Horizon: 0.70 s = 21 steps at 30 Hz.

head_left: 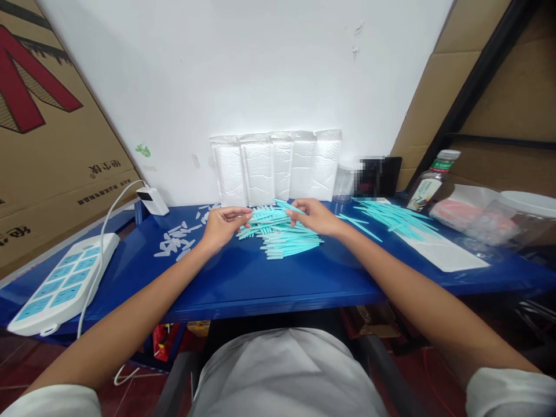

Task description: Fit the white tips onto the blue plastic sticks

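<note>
A heap of thin turquoise plastic sticks (289, 240) lies on the blue table in front of me, most of them side by side. My right hand (313, 216) is closed in a pinch over the heap's right side, holding a turquoise stick (283, 204) that points up to the left. At the left end of the heap, my left hand (225, 225) has its thumb and fingertips pressed together; whatever is between them is too small to make out. Small translucent whitish pieces (176, 240) are scattered left of my left hand.
White padded envelopes (264, 168) lean against the wall. More turquoise sticks (395, 219) lie at right on a white strip (452, 255), near a bottle (430, 179) and a clear tub (530, 217). A power strip (65, 284) and charger (153, 200) with a cable are at left.
</note>
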{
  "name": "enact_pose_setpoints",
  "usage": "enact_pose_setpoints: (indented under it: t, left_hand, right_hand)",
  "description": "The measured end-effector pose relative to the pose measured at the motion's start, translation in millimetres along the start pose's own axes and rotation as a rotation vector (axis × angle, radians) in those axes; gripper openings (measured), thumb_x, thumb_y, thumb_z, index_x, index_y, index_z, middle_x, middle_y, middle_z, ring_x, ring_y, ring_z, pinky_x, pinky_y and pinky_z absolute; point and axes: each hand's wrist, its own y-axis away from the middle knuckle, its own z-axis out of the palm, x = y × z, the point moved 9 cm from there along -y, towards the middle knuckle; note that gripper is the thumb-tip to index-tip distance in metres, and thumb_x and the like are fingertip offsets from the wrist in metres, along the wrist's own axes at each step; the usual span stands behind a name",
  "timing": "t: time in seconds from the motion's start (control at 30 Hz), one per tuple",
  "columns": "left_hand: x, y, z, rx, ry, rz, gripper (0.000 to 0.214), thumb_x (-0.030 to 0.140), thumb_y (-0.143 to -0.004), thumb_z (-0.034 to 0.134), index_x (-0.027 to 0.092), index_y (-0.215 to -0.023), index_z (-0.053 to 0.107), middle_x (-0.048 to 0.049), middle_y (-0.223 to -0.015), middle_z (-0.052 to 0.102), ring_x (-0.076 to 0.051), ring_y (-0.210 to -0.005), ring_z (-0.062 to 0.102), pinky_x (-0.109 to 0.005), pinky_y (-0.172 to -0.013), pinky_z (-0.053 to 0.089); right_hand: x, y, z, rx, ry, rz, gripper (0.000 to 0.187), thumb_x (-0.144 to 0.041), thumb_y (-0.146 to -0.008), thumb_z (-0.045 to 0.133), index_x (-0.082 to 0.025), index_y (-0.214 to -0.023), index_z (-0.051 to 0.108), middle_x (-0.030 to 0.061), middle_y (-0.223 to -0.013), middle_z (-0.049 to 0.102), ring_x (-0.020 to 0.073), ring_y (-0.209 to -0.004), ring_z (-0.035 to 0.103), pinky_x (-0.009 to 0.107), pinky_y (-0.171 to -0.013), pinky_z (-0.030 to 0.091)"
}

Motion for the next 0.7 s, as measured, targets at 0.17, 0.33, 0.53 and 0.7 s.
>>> enact_pose_setpoints:
  t: [0.17, 0.33, 0.53, 0.7]
  left_hand:
    - [-6, -8, 1.2, -0.064, -0.191, 0.081, 0.046, 0.056, -0.081, 0.079, 0.015, -0.103, 0.084, -0.0139, -0.105, 0.081, -0.031, -0.097, 0.076, -0.041, -0.086, 0.060]
    - [-3, -9, 16.3, -0.193, -0.439, 0.250, 0.047, 0.054, -0.095, 0.061, 0.022, -0.126, 0.077, -0.0107, -0.134, 0.073, -0.030, -0.131, 0.062, -0.046, -0.116, 0.042]
    - [5, -27, -44.4, -0.195, -0.773, 0.206, 0.045, 0.058, -0.088, 0.064, 0.020, -0.104, 0.081, -0.0072, -0.084, 0.075, -0.024, -0.080, 0.067, -0.035, -0.080, 0.051]
    - [-29, -8, -120.9, -0.512, -0.809, -0.237, 0.048, 0.064, -0.062, 0.085, 0.022, -0.086, 0.079, 0.0006, -0.062, 0.059, -0.016, -0.058, 0.053, -0.027, -0.057, 0.041]
  right_hand:
    - [22, -4, -27, 0.141, 0.163, 0.023, 0.026, -0.042, -0.092, 0.062, -0.019, -0.080, 0.065, 0.0062, -0.077, 0.076, 0.0211, -0.083, 0.068, 0.034, -0.084, 0.047]
    - [31, -6, -30, 0.158, 0.250, 0.029, 0.024, -0.040, -0.091, 0.062, -0.020, -0.080, 0.065, 0.0047, -0.076, 0.076, 0.0208, -0.083, 0.067, 0.033, -0.084, 0.047]
    - [25, -4, -40, 0.212, 0.321, 0.005, 0.035, -0.049, -0.095, 0.056, -0.019, -0.078, 0.063, 0.0053, -0.079, 0.072, 0.0203, -0.079, 0.062, 0.031, -0.077, 0.044]
    - [30, -4, -46, 0.244, 0.318, 0.028, 0.029, -0.046, -0.096, 0.054, -0.020, -0.084, 0.061, 0.0059, -0.082, 0.072, 0.0206, -0.080, 0.061, 0.031, -0.074, 0.042]
